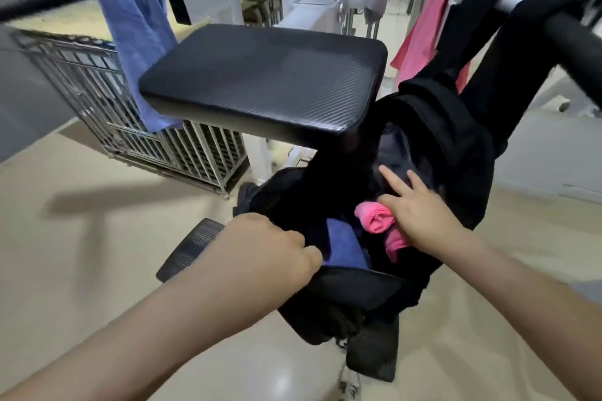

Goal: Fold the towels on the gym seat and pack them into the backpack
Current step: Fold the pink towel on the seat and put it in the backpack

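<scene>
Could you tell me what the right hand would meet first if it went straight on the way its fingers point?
Probably the dark inner lining of the backpack: the right hand, lying on the pink towel, points into its open mouth. Depth inside is unclear.

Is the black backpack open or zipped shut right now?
Open. The left hand holds the backpack mouth wide; a pink towel and a blue towel show inside, the right hand touching the pink one.

The rim of the black backpack point(456, 146) is gripped by the left hand point(270, 247). A rolled pink towel point(374, 216) is pressed beneath the right hand point(420, 208), fingers spread; a folded blue towel point(345, 246) is seen between both hands' fingers.
</scene>
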The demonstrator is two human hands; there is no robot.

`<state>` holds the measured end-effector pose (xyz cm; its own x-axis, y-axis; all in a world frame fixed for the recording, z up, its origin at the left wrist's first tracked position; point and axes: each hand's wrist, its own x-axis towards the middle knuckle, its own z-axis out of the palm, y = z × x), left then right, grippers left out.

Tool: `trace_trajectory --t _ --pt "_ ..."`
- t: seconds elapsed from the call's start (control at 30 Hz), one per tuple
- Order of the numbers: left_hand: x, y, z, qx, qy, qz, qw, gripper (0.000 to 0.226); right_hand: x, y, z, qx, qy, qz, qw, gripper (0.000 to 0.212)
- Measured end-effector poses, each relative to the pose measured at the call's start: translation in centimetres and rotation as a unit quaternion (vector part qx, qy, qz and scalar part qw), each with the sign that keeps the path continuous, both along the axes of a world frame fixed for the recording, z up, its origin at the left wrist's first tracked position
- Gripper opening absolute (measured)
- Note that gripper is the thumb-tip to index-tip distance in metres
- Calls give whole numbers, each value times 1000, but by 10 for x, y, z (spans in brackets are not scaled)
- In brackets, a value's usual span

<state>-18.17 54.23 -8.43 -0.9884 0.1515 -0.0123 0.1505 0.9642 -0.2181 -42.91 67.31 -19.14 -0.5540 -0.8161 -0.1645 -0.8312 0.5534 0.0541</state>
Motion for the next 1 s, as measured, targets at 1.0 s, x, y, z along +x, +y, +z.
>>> trace_trajectory --t 1.0 --pt "-48 -58 -143 187 -226 427 855 32 -4 54 80 -194 -8 -104 975 18"
